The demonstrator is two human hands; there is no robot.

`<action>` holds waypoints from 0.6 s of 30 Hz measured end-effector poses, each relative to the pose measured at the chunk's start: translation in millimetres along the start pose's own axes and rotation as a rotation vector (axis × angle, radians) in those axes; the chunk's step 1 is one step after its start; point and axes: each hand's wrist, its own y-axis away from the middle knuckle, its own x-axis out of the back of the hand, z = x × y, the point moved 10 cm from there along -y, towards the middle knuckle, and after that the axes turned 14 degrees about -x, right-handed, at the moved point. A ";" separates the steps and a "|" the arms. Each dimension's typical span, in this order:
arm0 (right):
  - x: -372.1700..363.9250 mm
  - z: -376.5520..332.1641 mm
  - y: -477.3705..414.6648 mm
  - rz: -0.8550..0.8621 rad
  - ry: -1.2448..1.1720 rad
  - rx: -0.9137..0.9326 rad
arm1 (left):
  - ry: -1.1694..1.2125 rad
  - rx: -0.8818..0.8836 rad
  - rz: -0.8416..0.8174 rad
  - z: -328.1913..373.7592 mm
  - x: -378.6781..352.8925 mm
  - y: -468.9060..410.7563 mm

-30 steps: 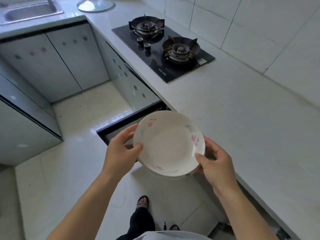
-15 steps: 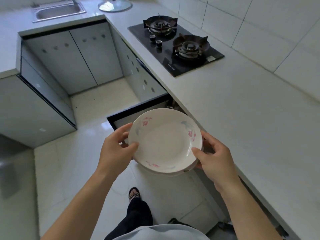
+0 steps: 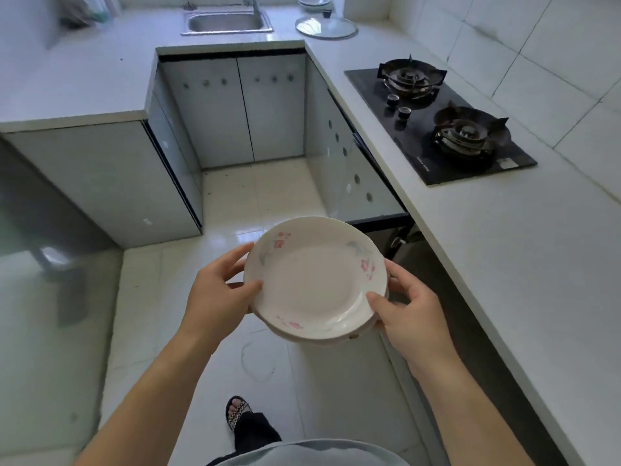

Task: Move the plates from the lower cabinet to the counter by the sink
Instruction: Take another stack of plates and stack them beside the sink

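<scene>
The plates [image 3: 316, 280], a small stack with a white, pink-flowered one on top, were held in the air above the floor [image 3: 262, 196], near the middle of the view. The left grip [image 3: 215, 294] pinched the stack at its 9 o'clock edge, with the thumb lying on the top rim and the fingers curled behind and beneath. The right grip [image 3: 410, 311] pinched it at about 4 o'clock in the same manner, thumb on the rim and fingers under. At 3 o'clock from the plates ran the white worktop [image 3: 504, 264], with a black gas stove [image 3: 437, 126] on it at about 1 o'clock. The lower cabinet [image 3: 393, 237] stood open just beside the plates at 2 o'clock, dark inside. The sink [image 3: 228, 32] was at 12 o'clock, well apart from the plates, and a glass lid [image 3: 326, 28] lay on the worktop at 3 o'clock from it. A foot in a sandal [image 3: 237, 412] stood on the floor at 6 o'clock
</scene>
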 end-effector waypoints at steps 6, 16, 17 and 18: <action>-123.1 -35.1 -30.5 -0.138 0.065 0.002 | -0.027 0.000 0.170 -12.5 111.1 -41.3; -292.2 -76.8 -65.3 -0.289 0.093 0.002 | -0.046 -0.052 0.374 -17.5 261.7 -93.4; -301.2 -81.0 -68.5 -0.295 0.111 0.008 | -0.026 -0.049 0.393 -19.3 268.5 -96.8; -308.7 -85.2 -72.4 -0.301 0.128 0.015 | 0.000 -0.039 0.413 -22.4 273.8 -100.4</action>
